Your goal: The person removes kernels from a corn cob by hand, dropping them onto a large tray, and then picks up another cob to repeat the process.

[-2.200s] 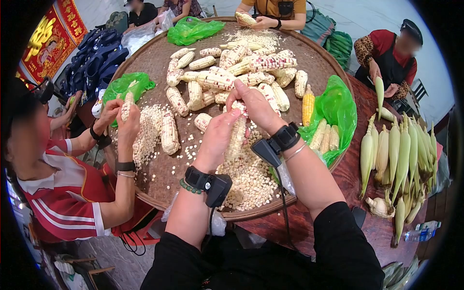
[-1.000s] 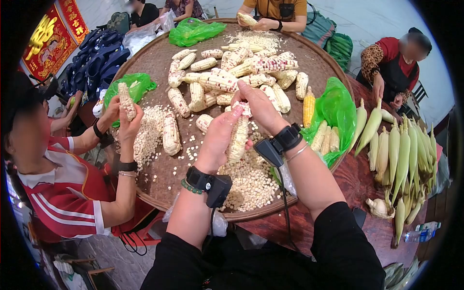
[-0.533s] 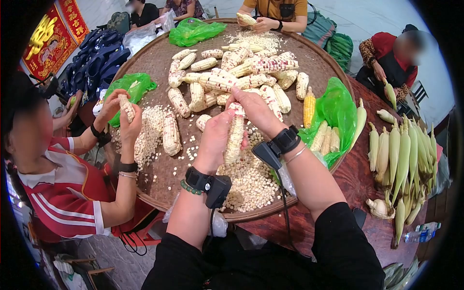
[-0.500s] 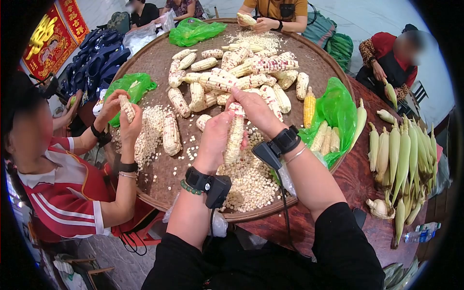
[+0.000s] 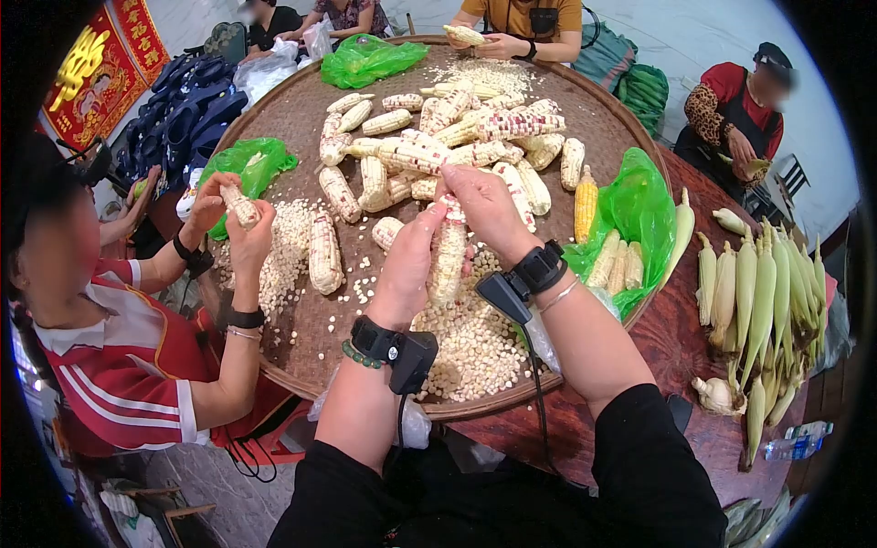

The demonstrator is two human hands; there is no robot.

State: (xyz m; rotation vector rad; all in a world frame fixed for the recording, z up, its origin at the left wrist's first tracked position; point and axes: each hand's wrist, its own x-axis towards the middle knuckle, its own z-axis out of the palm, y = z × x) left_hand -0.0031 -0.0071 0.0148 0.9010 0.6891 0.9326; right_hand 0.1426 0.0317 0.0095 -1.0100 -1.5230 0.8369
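1. Centrally, two bare hands meet over a big round brown tray (image 5: 301,119), both on one corn cob (image 5: 448,260) held roughly upright, above the tray's near part.
2. The left hand (image 5: 406,269) is curled around the side of the cob, gripping it, with its thumb near the top; some of its fingertips show past the far side.
3. The right hand (image 5: 484,205) is closed in at the cob's upper end, its thumb extended over the top; its other fingertips are hidden, so their exact hold cannot be told.
4. The cob has red-and-white kernels at its top, while the part below looks pale and rough.
5. Beneath the hands lies a heap of loose pale kernels (image 5: 470,361), close to the tray's near rim.
6. Beyond the hands is a pile of corn cobs (image 5: 402,153), white and speckled with dark red. One yellow cob (image 5: 586,208) lies at its right, beside a green plastic bag (image 5: 639,205) with pale cobs at its opening.
7. To the left, a person in a red and white shirt (image 5: 128,365) holds another cob (image 5: 240,208) in both hands, near a second heap of kernels (image 5: 285,251).
8. At the right, corn in green husks (image 5: 763,292) is bunched on a reddish wooden table (image 5: 594,434).
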